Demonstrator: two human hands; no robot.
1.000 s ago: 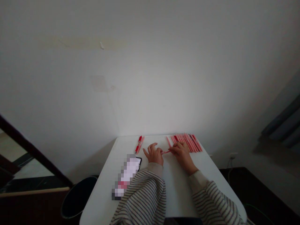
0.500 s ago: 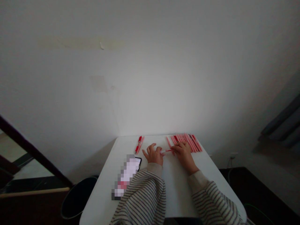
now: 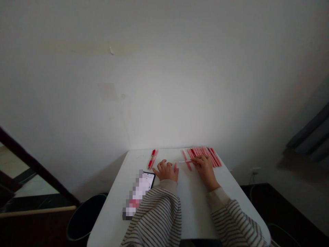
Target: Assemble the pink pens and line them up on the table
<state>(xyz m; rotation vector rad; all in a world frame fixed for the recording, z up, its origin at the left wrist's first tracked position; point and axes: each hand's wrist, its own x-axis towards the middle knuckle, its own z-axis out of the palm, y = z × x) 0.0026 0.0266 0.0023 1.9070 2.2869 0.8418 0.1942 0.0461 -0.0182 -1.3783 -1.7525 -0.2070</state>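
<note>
My left hand (image 3: 166,171) rests on the white table (image 3: 190,206) with its fingers curled, and a short pink pen piece (image 3: 175,167) sticks out by its thumb. My right hand (image 3: 205,167) is pinched on a thin pale pen part (image 3: 183,161) that points left toward the left hand. The two parts are apart. Just behind the right hand lies a row of several pink pens (image 3: 209,156), with one pink pen (image 3: 187,164) lying loose at the row's left side. Both arms wear striped sleeves.
Two red and pink pens (image 3: 153,158) lie near the table's far left edge. A phone (image 3: 144,187) lies left of my left arm. A dark bin (image 3: 83,216) stands on the floor left of the table. A wall rises right behind the table.
The hands held one pink pen between them; they have drawn apart, the right moving back and right with the thin part, the left keeping the short pink piece.
</note>
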